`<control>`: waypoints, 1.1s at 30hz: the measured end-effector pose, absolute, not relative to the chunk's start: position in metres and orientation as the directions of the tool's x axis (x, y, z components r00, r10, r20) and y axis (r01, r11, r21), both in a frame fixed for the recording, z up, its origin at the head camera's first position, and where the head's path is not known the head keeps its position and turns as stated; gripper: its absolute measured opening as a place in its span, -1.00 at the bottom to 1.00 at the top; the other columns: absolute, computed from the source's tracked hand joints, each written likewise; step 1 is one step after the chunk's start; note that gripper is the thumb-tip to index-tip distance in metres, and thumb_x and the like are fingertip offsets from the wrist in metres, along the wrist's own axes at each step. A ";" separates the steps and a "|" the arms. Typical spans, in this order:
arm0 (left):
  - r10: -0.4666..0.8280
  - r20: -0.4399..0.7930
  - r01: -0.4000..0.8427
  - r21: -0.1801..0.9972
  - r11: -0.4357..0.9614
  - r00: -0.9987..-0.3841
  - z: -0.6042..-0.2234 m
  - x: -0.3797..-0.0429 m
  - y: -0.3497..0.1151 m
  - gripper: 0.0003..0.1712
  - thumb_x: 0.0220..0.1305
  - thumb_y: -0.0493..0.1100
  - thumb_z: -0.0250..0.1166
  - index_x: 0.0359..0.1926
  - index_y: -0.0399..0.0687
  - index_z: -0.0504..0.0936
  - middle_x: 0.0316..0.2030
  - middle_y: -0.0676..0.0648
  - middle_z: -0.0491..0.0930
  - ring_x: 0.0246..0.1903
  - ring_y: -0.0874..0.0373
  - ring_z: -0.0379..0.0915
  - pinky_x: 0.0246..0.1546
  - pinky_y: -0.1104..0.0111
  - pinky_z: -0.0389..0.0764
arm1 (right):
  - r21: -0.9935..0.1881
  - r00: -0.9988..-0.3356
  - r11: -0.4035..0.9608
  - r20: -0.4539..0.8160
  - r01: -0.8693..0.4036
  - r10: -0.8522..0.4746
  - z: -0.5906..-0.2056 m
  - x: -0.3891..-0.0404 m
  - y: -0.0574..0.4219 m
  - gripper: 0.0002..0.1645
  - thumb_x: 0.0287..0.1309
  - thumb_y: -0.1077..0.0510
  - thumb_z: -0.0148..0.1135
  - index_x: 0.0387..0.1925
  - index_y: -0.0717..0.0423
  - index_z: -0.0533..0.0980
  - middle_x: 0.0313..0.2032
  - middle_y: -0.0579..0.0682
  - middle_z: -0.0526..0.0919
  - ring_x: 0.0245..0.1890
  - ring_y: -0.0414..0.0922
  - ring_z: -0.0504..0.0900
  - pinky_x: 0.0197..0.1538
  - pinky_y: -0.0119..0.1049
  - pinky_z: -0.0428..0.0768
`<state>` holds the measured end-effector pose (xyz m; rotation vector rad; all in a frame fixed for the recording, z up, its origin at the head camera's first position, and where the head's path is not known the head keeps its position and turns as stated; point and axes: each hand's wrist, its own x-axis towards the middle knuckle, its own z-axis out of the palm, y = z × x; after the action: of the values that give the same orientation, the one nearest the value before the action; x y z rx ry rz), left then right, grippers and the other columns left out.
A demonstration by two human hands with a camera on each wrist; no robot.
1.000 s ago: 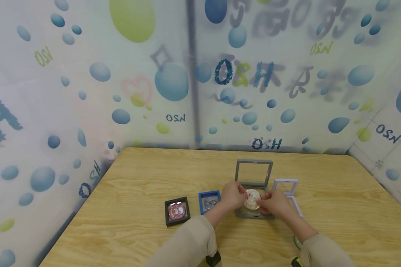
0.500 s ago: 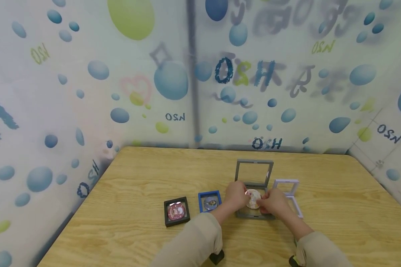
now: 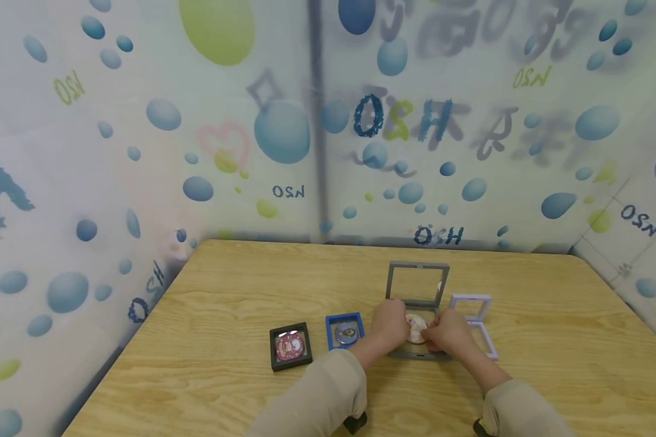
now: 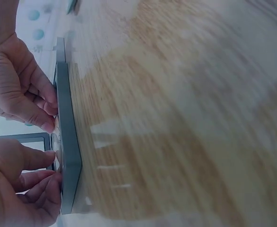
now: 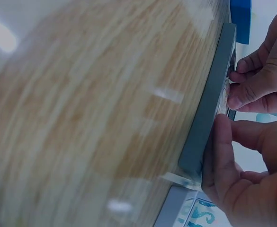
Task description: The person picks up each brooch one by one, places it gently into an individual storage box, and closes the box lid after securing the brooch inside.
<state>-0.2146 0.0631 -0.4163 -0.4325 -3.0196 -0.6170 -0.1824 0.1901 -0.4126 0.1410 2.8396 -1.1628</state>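
A round pale badge (image 3: 417, 329) with a printed picture lies at the grey display frame (image 3: 421, 356), whose lid (image 3: 418, 265) stands raised behind. My left hand (image 3: 390, 325) pinches the badge's left edge, fingertips low at the frame's inner side. From the other side, my right hand (image 3: 451, 331) pinches the right edge between thumb and fingers. In the left wrist view the badge sits almost level with the rim of the grey frame (image 4: 68, 127). Fingers of both hands hide parts of its edge. The right wrist view shows the grey frame's side wall (image 5: 209, 104) edge-on.
A pale purple frame (image 3: 490, 341) stands unfolded just right of the grey one. To the left are a blue frame (image 3: 329, 334) and a black frame (image 3: 274, 353), each holding a round badge. All rest on the wooden table (image 3: 240, 291), with a printed wall (image 3: 284, 212) behind.
My left hand has shifted a little right and inward, covering more of the badge's left edge. The badge has lowered slightly within the grey frame. The right hand stays nearly in place.
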 end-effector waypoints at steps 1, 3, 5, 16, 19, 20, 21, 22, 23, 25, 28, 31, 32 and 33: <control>0.265 0.084 0.277 0.372 0.886 -0.961 -0.416 -0.214 0.064 -0.67 -0.06 -0.19 0.36 -0.76 -0.06 0.40 -0.65 -0.02 0.50 -0.65 0.20 0.37 -0.67 0.42 0.37 | -0.697 -0.993 0.708 -0.098 0.111 0.060 -0.413 -0.182 0.190 -0.82 -0.13 0.36 0.30 -0.69 0.29 0.47 -0.76 -0.01 0.54 -0.75 -0.16 0.57 -0.59 -0.36 0.53; 0.268 0.083 0.280 0.366 0.888 -0.960 -0.416 -0.214 0.064 -0.69 -0.05 -0.20 0.36 -0.75 -0.07 0.42 -0.63 -0.03 0.52 -0.64 0.20 0.40 -0.66 0.41 0.40 | -0.697 -0.993 0.708 -0.095 0.114 0.067 -0.414 -0.182 0.190 -0.81 -0.14 0.35 0.31 -0.69 0.29 0.46 -0.77 -0.01 0.54 -0.75 -0.16 0.57 -0.59 -0.36 0.53; 0.271 0.081 0.282 0.371 0.885 -0.959 -0.416 -0.213 0.063 -0.71 -0.05 -0.21 0.36 -0.74 -0.08 0.43 -0.62 -0.03 0.52 -0.63 0.20 0.40 -0.66 0.42 0.40 | -0.694 -0.992 0.709 -0.098 0.121 0.074 -0.414 -0.182 0.190 -0.81 -0.15 0.35 0.32 -0.69 0.28 0.46 -0.77 -0.02 0.54 -0.75 -0.17 0.57 -0.59 -0.36 0.52; 0.289 0.175 0.336 0.564 0.754 -0.941 -0.400 -0.218 0.042 -0.46 0.00 -0.34 0.19 -0.94 -0.02 0.13 -0.95 0.16 0.00 -0.93 0.36 -0.14 -0.89 0.58 -0.05 | -0.626 -0.997 0.777 -0.071 0.063 0.024 -0.397 -0.169 0.213 -0.71 -0.08 0.23 0.33 -0.67 0.23 0.38 -0.74 -0.04 0.48 -0.73 -0.19 0.50 -0.62 -0.36 0.39; 0.225 0.173 0.284 0.591 0.755 -0.959 -0.389 -0.225 0.032 -0.43 -0.01 -0.30 0.19 -0.94 0.04 0.08 -0.96 0.18 -0.03 -0.93 0.38 -0.18 -0.90 0.58 -0.10 | -0.621 -0.998 0.783 -0.059 0.022 -0.020 -0.396 -0.162 0.219 -0.66 -0.15 0.25 0.38 -0.76 0.23 0.38 -0.82 -0.05 0.46 -0.79 -0.22 0.43 -0.66 -0.39 0.34; 0.199 0.160 0.255 0.608 0.752 -0.967 -0.385 -0.227 0.029 -0.42 0.01 -0.28 0.20 -0.95 0.05 0.09 -0.97 0.19 0.01 -0.94 0.39 -0.14 -0.90 0.57 -0.10 | -0.614 -0.998 0.789 -0.060 0.010 -0.034 -0.397 -0.160 0.220 -0.67 -0.18 0.25 0.40 -0.76 0.22 0.40 -0.82 -0.06 0.47 -0.79 -0.23 0.41 -0.66 -0.39 0.34; 0.176 0.148 0.230 0.627 0.744 -0.973 -0.381 -0.230 0.026 -0.43 0.02 -0.27 0.19 -0.94 0.04 0.10 -0.97 0.18 0.02 -0.93 0.38 -0.13 -0.89 0.56 -0.10 | -0.618 -0.997 0.786 -0.071 0.012 -0.040 -0.398 -0.159 0.220 -0.67 -0.22 0.25 0.42 -0.77 0.21 0.39 -0.83 -0.06 0.46 -0.80 -0.23 0.40 -0.67 -0.39 0.34; 0.155 0.135 0.206 0.649 0.733 -0.979 -0.378 -0.233 0.024 -0.46 0.05 -0.26 0.18 -0.92 0.02 0.12 -0.95 0.16 0.05 -0.92 0.36 -0.11 -0.89 0.55 -0.09 | -0.615 -0.996 0.789 -0.078 0.012 -0.046 -0.399 -0.157 0.220 -0.68 -0.24 0.25 0.43 -0.76 0.21 0.41 -0.83 -0.06 0.46 -0.80 -0.23 0.40 -0.67 -0.39 0.34; 0.138 0.125 0.186 0.666 0.722 -0.982 -0.376 -0.236 0.023 -0.50 0.09 -0.24 0.16 -0.89 -0.01 0.17 -0.93 0.15 0.09 -0.90 0.35 -0.07 -0.87 0.54 -0.06 | -0.614 -0.995 0.789 -0.082 0.008 -0.054 -0.400 -0.156 0.220 -0.69 -0.27 0.25 0.44 -0.74 0.22 0.42 -0.81 -0.06 0.46 -0.80 -0.22 0.41 -0.66 -0.38 0.36; 0.124 0.095 0.155 0.716 0.681 -0.988 -0.372 -0.240 0.020 -0.64 0.19 -0.21 0.08 -0.75 -0.10 0.36 -0.85 0.11 0.21 -0.85 0.31 0.06 -0.83 0.52 0.04 | -0.611 -0.994 0.792 -0.096 0.019 -0.050 -0.402 -0.153 0.219 -0.67 -0.32 0.26 0.46 -0.71 0.21 0.39 -0.80 -0.06 0.44 -0.79 -0.21 0.42 -0.66 -0.38 0.38; 0.146 -0.002 0.080 0.830 0.551 -0.989 -0.368 -0.245 0.020 -0.70 0.34 -0.16 -0.10 -0.23 -0.25 0.52 -0.67 -0.02 0.42 -0.72 0.11 0.36 -0.71 0.43 0.37 | -0.615 -0.994 0.788 -0.103 0.035 -0.036 -0.404 -0.152 0.217 -0.59 -0.39 0.30 0.46 -0.76 0.17 0.31 -0.81 -0.07 0.38 -0.80 -0.21 0.40 -0.67 -0.42 0.35; 0.177 -0.112 -0.028 0.907 0.419 -0.978 -0.366 -0.247 0.021 -0.54 0.40 -0.10 -0.23 0.19 -0.21 0.35 -0.47 -0.18 0.55 -0.52 -0.12 0.54 -0.50 0.24 0.57 | -0.625 -0.994 0.779 -0.111 0.051 -0.024 -0.405 -0.152 0.213 -0.51 -0.46 0.34 0.46 -0.81 0.10 0.22 -0.84 -0.08 0.32 -0.81 -0.22 0.35 -0.68 -0.45 0.29; 0.182 -0.145 -0.067 0.923 0.378 -0.973 -0.365 -0.247 0.021 -0.51 0.41 -0.08 -0.26 0.22 -0.18 0.32 -0.43 -0.22 0.57 -0.50 -0.15 0.55 -0.45 0.20 0.59 | -0.625 -0.994 0.779 -0.109 0.050 -0.023 -0.405 -0.152 0.213 -0.49 -0.47 0.35 0.45 -0.82 0.08 0.21 -0.84 -0.09 0.32 -0.81 -0.23 0.32 -0.68 -0.46 0.27; 0.182 -0.172 -0.099 0.931 0.352 -0.968 -0.364 -0.247 0.022 -0.50 0.41 -0.07 -0.29 0.23 -0.14 0.32 -0.42 -0.24 0.57 -0.52 -0.15 0.55 -0.43 0.18 0.59 | -0.626 -0.994 0.778 -0.109 0.052 -0.022 -0.405 -0.152 0.212 -0.49 -0.48 0.36 0.45 -0.82 0.08 0.20 -0.84 -0.09 0.31 -0.80 -0.24 0.30 -0.68 -0.47 0.26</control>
<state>-0.2466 0.0221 -0.3645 -0.0877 -2.7763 -1.9418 -0.1519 0.2125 -0.4054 0.0245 2.8577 -1.0103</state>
